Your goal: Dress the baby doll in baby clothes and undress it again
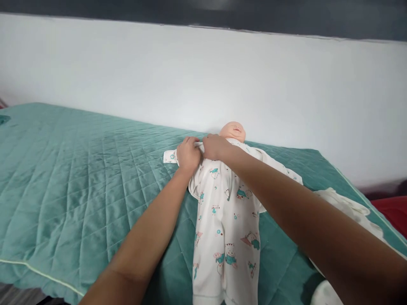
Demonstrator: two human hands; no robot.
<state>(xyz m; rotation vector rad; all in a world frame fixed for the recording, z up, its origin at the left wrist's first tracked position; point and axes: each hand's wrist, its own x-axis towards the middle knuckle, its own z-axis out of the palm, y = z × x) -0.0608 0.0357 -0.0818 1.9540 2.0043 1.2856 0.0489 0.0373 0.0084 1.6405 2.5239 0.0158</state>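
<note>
A baby doll [233,130] lies on its back, its head toward the wall. It wears white baby clothes [227,220] printed with small animals, with trousers reaching toward me. My left hand [189,154] is closed on the sleeve [170,156] at the doll's left side in view; the cuff sticks out beyond my fingers. Right beside it, my right hand [216,147] grips the same sleeve nearer the shoulder, its fingers curled over the cloth. The doll's arm inside is hidden. The other sleeve [286,171] stretches out to the right, partly behind my forearm.
A green quilted cover [95,182] spreads under everything, up to a white wall [127,72]. More white cloth [346,205] lies at the right, partly behind my right forearm. A white object [324,294] shows at the bottom right. Something red [392,212] is past the right edge.
</note>
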